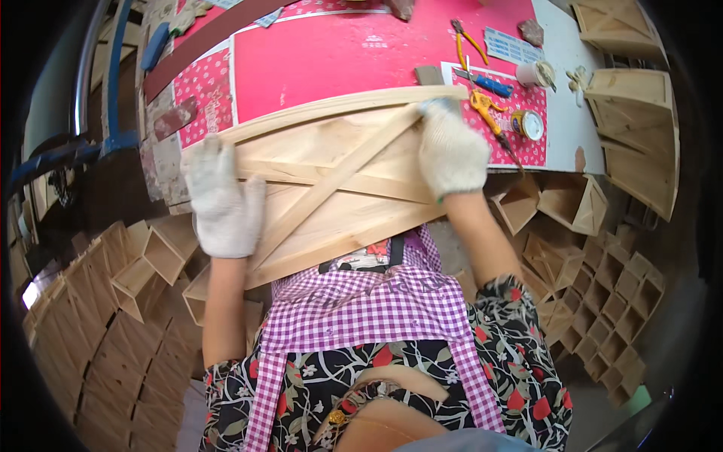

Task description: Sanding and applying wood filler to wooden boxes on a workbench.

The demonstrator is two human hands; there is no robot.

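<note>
Pink tabletop [301,64], panel [340,183] between gloved fingers [204,154] [444,123]

you've got yellow-handled pliers [460,48] at the right of your worktop [570,139], near a blue-and-white sheet [512,47] and a reddish stone [531,32]. nearer you: blue-handled tool [494,87], yellow tool [482,104], small yellow can [529,125], white tub [532,74] just beyond it. pink sheeting [324,64] spans the middle.
</note>
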